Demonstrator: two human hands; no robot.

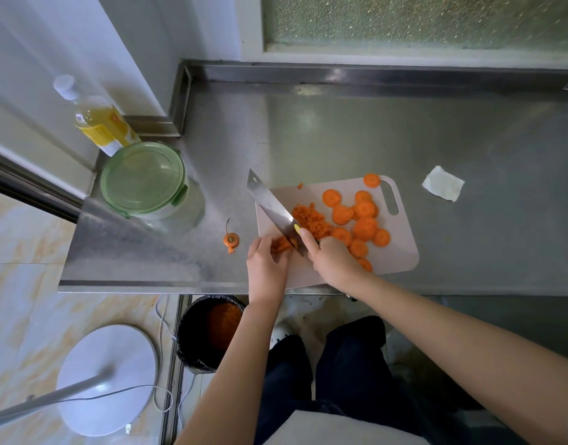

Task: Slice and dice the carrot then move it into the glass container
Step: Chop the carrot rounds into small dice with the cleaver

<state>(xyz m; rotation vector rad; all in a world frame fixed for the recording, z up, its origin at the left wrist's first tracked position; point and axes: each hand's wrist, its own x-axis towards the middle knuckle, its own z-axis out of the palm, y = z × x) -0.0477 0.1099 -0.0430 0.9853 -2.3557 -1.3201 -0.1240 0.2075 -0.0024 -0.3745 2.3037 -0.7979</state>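
One bottle (98, 122) beside glass container (170, 213), label (107, 134) illegible

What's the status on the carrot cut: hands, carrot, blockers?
Right hand grips knife; left hand pins carrot pieces at the blade. Diced pile and uncut slices on cutting board. Glass container lid on.

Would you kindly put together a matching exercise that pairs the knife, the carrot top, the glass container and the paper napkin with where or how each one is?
Things:
1. knife
2. carrot top
3. glass container
4. paper napkin

Places or states:
A. on the counter, right of the cutting board
B. gripped by the right hand
C. closed with a green lid
D. on the counter, just left of the cutting board

Pairs: 1-B, 2-D, 3-C, 4-A.
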